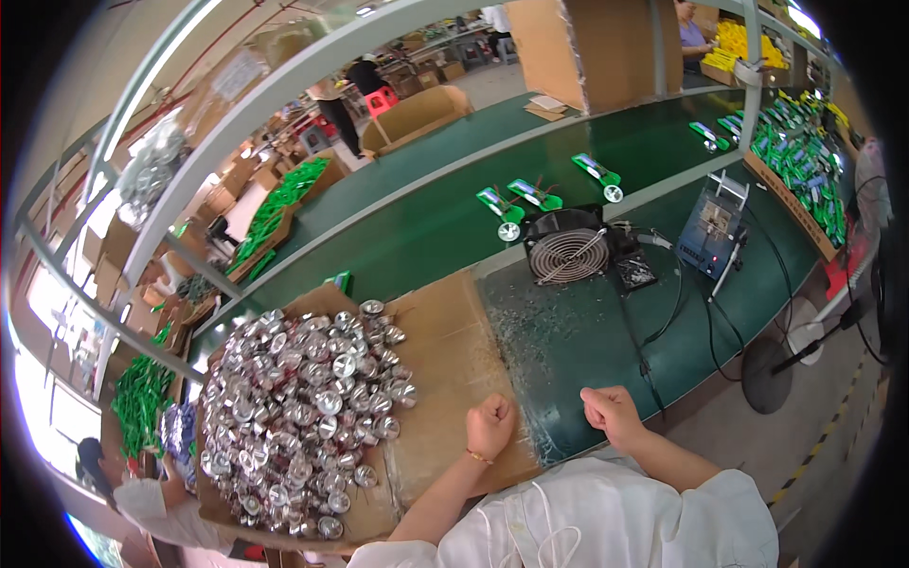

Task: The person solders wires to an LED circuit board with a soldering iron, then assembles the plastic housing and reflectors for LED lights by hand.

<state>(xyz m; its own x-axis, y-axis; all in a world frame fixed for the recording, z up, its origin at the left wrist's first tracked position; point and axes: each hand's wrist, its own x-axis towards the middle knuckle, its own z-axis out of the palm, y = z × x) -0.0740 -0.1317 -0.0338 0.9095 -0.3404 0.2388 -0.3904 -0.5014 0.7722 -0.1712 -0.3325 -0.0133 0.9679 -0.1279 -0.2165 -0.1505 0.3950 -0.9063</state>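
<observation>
My left hand (490, 426) is closed in a fist at the table's near side, over the brown cardboard sheet (450, 350). To its right, my right hand (614, 415) is also curled into a fist, above the green work surface (568, 379). Nothing shows sticking out of either fist, and the two hands are apart. Left of my left hand lies a large heap of small silvery reflector cups (303, 407) with thin wires among them, in a shallow cardboard tray. Beyond my hands stands a black fan with a round wire guard (568, 256).
Green parts with silvery round ends (536, 195) lie on the green conveyor belt (417, 227). A blue boxy device (712, 227) with cables stands right of the fan. Far right, a cardboard box holds many green parts (800, 170). A co-worker (156, 492) sits at lower left. Metal frame bars cross overhead.
</observation>
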